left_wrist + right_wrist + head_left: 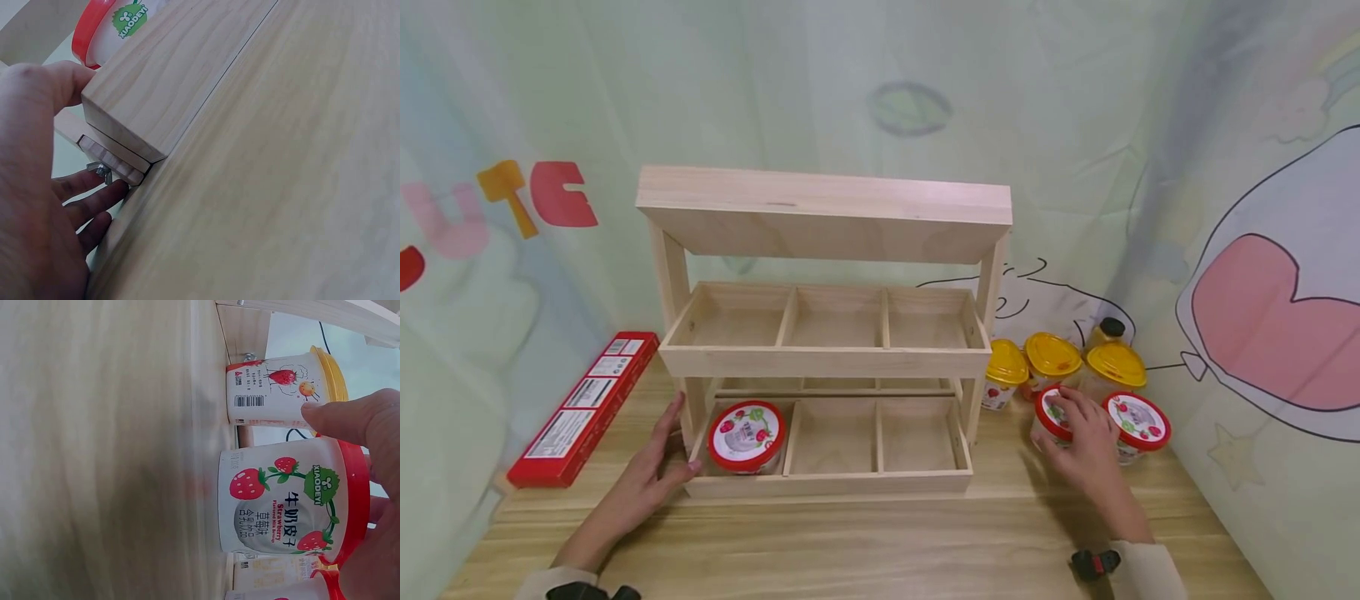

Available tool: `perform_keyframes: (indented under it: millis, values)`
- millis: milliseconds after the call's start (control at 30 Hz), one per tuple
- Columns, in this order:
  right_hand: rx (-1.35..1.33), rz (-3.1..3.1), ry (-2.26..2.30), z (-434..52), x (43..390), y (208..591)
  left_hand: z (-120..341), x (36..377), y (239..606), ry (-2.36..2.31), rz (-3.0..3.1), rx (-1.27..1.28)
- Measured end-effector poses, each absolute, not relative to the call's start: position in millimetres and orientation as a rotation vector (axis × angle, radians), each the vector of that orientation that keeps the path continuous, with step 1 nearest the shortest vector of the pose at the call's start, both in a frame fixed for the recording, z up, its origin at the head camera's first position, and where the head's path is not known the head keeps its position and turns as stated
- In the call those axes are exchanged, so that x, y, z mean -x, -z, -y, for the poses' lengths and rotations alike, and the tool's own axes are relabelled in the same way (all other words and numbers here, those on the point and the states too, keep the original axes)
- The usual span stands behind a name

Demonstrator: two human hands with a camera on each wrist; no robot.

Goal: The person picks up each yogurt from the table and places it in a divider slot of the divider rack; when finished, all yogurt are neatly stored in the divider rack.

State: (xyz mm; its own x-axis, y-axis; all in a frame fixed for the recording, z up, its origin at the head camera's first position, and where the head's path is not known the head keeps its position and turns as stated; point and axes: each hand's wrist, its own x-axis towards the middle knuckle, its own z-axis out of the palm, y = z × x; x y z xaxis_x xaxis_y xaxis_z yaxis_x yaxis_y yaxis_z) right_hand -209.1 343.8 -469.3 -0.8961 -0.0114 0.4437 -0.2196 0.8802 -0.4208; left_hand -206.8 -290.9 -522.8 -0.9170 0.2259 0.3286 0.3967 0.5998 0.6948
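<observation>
A wooden tiered rack (820, 362) with divided trays stands in the middle of the head view. My left hand (643, 479) holds its lower left front corner, thumb on the tray's edge and fingers along the side by a wing nut (101, 169). A red-lidded tub (747, 437) sits in the lower tray's left compartment. To the right of the rack, my right hand (1084, 437) grips a strawberry milk tub (281, 503) by its red lid, and the tub stands upright on the table. Its far side is hidden behind my fingers.
Another red-lidded tub (1138, 421) stands right beside my right hand. Behind are yellow-lidded cups (1052, 357) and a black-capped bottle (1111, 329). A long red box (583, 408) lies left of the rack. A printed curtain (820, 92) hangs behind the wooden table (850, 550).
</observation>
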Motion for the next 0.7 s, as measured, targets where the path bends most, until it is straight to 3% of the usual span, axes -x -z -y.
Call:
perform_keyframes:
  millis: [700]
  values:
    - [-0.337, 2.341, -0.660, -339.0, 207.3, 472.6, 291.3, 208.1, 522.6, 1.221, 2.641, 0.497]
